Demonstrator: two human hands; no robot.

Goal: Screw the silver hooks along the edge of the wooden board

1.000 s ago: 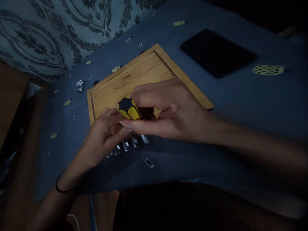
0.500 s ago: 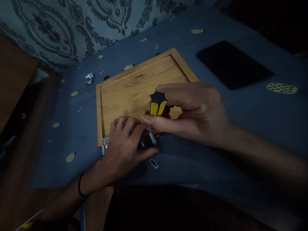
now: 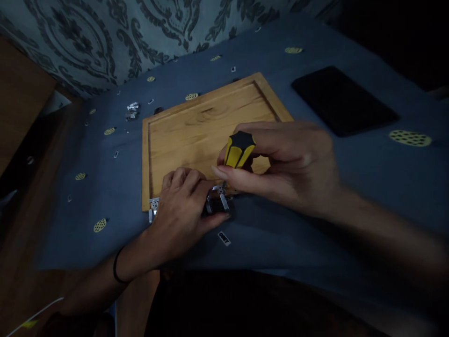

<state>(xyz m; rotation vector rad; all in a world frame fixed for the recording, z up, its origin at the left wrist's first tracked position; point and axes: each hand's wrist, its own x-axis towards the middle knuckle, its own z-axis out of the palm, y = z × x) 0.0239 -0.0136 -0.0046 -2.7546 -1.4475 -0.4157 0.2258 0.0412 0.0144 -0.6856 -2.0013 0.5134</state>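
Note:
A framed wooden panel (image 3: 182,140) lies on the blue cloth, its near edge under my hands. In my right hand (image 3: 294,168) is a yellow and black screwdriver (image 3: 240,149), gripped between thumb and fingers. The handle points up toward me, and its tip is mostly hidden, close above a metal hinge (image 3: 220,194) at the panel's near edge. My left hand (image 3: 182,213) curls over that edge and holds the hinge, thumb below it. Another metal hinge (image 3: 153,206) shows at the panel's near left corner, partly covered by my left hand.
Small shiny metal pieces (image 3: 132,111) lie on the cloth beyond the panel's left side. At the right rests a flat black rectangular object (image 3: 343,100). A patterned wall (image 3: 157,28) rises behind the table, whose cloth (image 3: 368,187) has a pineapple print.
The screwdriver handle has turned a little and leans slightly more to the right, along with my right hand. My left hand keeps its place on the hinge. The view has shifted slightly.

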